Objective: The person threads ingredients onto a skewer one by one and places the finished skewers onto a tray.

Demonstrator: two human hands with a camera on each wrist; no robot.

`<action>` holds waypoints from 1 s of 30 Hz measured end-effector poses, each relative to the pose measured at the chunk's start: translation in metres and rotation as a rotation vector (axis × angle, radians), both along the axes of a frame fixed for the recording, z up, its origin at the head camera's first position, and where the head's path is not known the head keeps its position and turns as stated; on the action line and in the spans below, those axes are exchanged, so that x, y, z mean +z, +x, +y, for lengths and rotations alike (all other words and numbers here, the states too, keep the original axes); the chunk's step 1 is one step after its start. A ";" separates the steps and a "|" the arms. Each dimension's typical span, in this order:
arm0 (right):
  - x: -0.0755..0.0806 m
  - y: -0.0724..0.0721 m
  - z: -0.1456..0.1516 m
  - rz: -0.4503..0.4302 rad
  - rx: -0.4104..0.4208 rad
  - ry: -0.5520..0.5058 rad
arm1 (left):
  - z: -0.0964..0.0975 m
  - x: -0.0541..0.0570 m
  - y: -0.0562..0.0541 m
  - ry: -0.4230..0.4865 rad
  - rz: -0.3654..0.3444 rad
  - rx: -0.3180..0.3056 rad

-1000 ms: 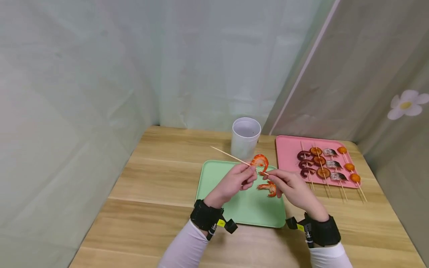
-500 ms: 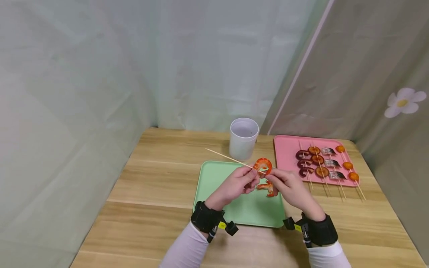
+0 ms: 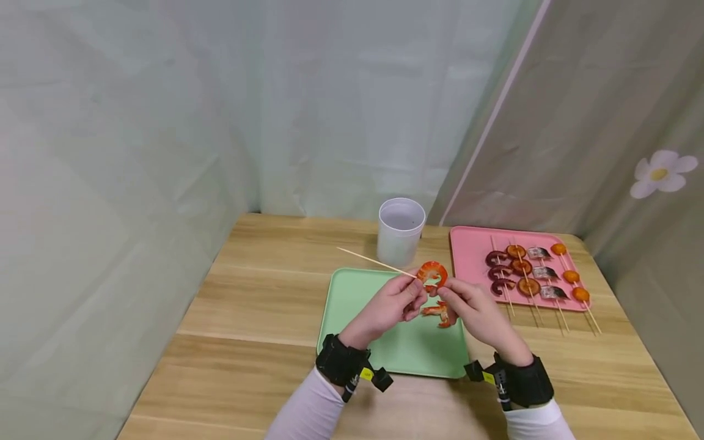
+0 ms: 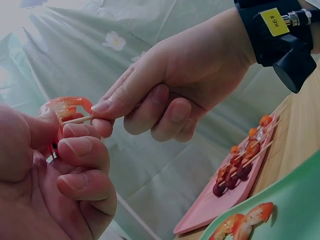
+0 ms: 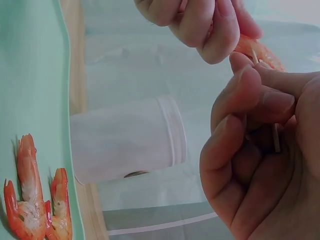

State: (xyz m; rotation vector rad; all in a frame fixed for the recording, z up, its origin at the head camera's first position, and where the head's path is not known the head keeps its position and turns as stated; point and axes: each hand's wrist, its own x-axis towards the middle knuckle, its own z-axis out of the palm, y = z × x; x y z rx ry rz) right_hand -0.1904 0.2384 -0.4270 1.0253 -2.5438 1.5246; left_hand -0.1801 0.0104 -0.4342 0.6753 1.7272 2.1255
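My left hand (image 3: 387,307) pinches a curled orange-red shrimp (image 3: 438,269) above the green tray (image 3: 396,351). A thin wooden skewer (image 3: 371,260) runs from the shrimp out past the left hand, pointing to the far left. On the other side, my right hand (image 3: 478,313) pinches the skewer's short end close beside the shrimp. In the left wrist view, that end of the skewer (image 4: 77,120) shows between the two hands. Fingers partly cover the shrimp. Two more shrimp (image 5: 29,205) lie on the tray, seen in the right wrist view.
Behind the green tray stands a white cup (image 3: 397,247). To the right, a pink tray (image 3: 467,256) bears several loaded skewers: dark tentacles (image 3: 497,272), brown round slices (image 3: 528,287), silvery fish pieces (image 3: 553,293) and orange balls (image 3: 580,294). A curtain surrounds the wooden table (image 3: 236,305).
The shrimp has come down and slightly right, now between the fingertips of both hands. The skewer's far tip has shifted a little left and down in the view.
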 end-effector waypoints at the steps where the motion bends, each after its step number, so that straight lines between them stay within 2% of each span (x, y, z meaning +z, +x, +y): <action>1: -0.001 0.000 0.000 0.005 -0.004 -0.004 | -0.001 0.000 0.000 -0.003 -0.003 0.004; 10: -0.001 0.002 0.005 0.028 -0.060 -0.035 | -0.002 0.002 -0.001 -0.041 -0.028 0.034; 17: 0.004 0.001 0.011 0.094 -0.140 -0.047 | -0.003 -0.003 -0.004 -0.148 0.004 0.059; 20: 0.007 -0.002 0.015 0.105 -0.179 -0.039 | 0.002 -0.005 -0.005 -0.248 0.019 0.110; 23: 0.010 -0.004 0.018 0.102 -0.195 -0.045 | 0.011 -0.009 -0.007 -0.413 0.076 0.168; 26: 0.011 -0.004 0.020 0.094 -0.196 -0.042 | 0.020 -0.015 -0.006 -0.568 0.158 0.166; 30: 0.010 0.000 0.021 0.080 -0.190 -0.028 | 0.029 -0.023 -0.002 -0.695 0.251 0.145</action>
